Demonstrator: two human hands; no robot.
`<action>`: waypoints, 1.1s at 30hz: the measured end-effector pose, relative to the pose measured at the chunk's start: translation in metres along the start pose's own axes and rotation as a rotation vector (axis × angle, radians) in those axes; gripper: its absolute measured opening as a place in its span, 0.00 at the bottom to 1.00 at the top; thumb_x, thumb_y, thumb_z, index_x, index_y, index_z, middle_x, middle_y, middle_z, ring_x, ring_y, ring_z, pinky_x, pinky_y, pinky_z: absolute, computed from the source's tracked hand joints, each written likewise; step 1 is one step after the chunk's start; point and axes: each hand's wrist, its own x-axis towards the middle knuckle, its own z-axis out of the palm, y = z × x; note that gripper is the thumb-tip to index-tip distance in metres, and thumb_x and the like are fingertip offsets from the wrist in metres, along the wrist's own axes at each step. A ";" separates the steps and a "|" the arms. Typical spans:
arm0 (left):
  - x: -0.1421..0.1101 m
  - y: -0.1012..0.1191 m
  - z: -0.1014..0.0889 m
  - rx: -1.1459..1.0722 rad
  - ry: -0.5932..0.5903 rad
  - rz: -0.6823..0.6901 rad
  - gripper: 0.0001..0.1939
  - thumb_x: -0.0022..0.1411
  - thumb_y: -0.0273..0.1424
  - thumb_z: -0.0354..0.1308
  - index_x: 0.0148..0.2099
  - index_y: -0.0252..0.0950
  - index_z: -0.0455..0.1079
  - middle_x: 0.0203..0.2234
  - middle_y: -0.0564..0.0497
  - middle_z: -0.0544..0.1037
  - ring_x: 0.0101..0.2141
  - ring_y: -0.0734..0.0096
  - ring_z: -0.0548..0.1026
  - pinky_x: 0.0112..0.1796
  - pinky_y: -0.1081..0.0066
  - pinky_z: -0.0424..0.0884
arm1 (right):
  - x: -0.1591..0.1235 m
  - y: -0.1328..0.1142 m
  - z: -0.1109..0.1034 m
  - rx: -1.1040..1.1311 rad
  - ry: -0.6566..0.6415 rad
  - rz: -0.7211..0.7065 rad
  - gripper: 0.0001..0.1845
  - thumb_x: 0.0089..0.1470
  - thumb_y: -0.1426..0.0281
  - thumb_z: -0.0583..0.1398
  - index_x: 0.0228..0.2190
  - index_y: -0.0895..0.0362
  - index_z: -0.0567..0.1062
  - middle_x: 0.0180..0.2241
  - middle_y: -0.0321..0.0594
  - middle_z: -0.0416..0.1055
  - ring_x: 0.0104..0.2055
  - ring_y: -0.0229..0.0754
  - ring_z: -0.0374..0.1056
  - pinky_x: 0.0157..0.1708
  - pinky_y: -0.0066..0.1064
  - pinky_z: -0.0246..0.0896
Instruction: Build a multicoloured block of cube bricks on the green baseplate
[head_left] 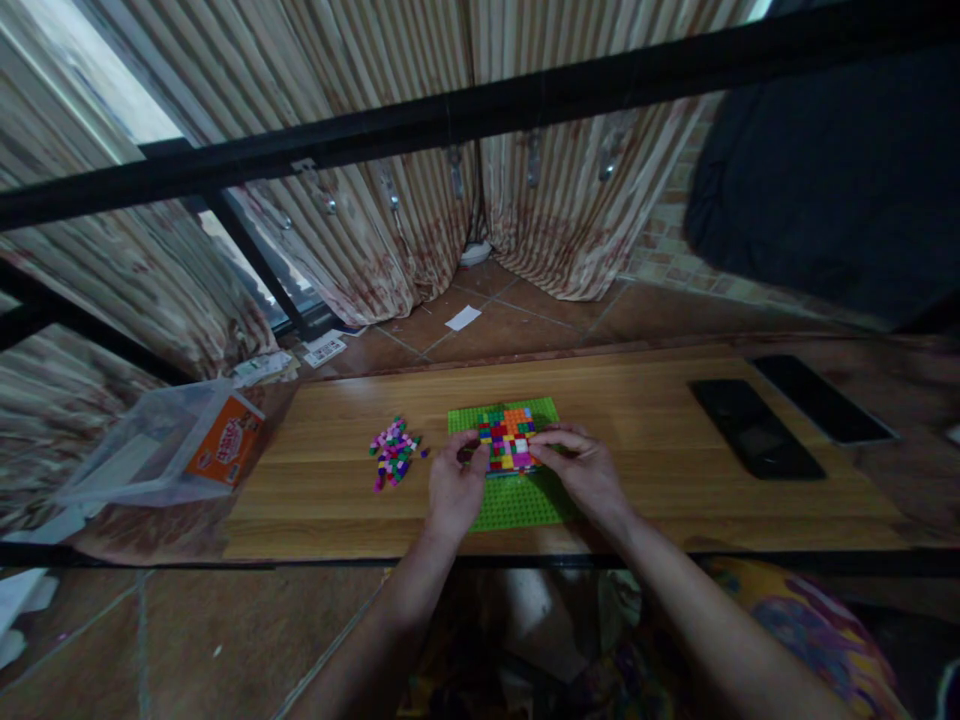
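A multicoloured block of toy building bricks [511, 440] is over the middle of a green studded baseplate [517, 508] on the wooden table. My left hand [456, 482] is closed at the block's left edge, thumb and fingers curled against it. At the right edge, the fingertips of my right hand [589, 472] pinch the block; whether a single small brick is also between them is too small to tell. Left of the baseplate lies a loose pile of small bricks [394, 452], mostly pink, purple, blue and green.
Two dark flat devices, one tablet-like [754, 428] and another [821, 398], lie at the right. Beyond the left end stands a clear plastic bin [150, 450] with an orange label. A black metal bar [420, 125] crosses ahead, before striped curtains [390, 230].
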 end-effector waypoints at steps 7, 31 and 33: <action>0.000 -0.004 0.003 -0.081 -0.001 0.002 0.10 0.53 0.29 0.60 0.40 0.35 0.73 0.30 0.51 0.79 0.31 0.73 0.76 0.35 0.72 0.71 | -0.001 -0.005 0.005 0.168 -0.036 0.123 0.10 0.38 0.61 0.71 0.25 0.51 0.81 0.32 0.37 0.74 0.38 0.43 0.68 0.43 0.39 0.61; -0.006 -0.011 -0.009 -0.098 0.005 -0.046 0.14 0.56 0.37 0.57 0.41 0.35 0.74 0.31 0.49 0.79 0.33 0.71 0.75 0.34 0.73 0.70 | 0.000 -0.016 -0.009 0.393 0.085 0.368 0.18 0.36 0.56 0.71 0.24 0.55 0.76 0.27 0.37 0.75 0.28 0.38 0.68 0.27 0.28 0.62; -0.009 -0.015 -0.022 -0.077 0.032 -0.041 0.14 0.56 0.38 0.57 0.39 0.35 0.74 0.30 0.50 0.78 0.31 0.72 0.74 0.33 0.73 0.69 | -0.001 -0.014 -0.016 0.389 0.136 0.382 0.17 0.36 0.56 0.70 0.24 0.55 0.76 0.29 0.39 0.75 0.28 0.38 0.67 0.25 0.28 0.62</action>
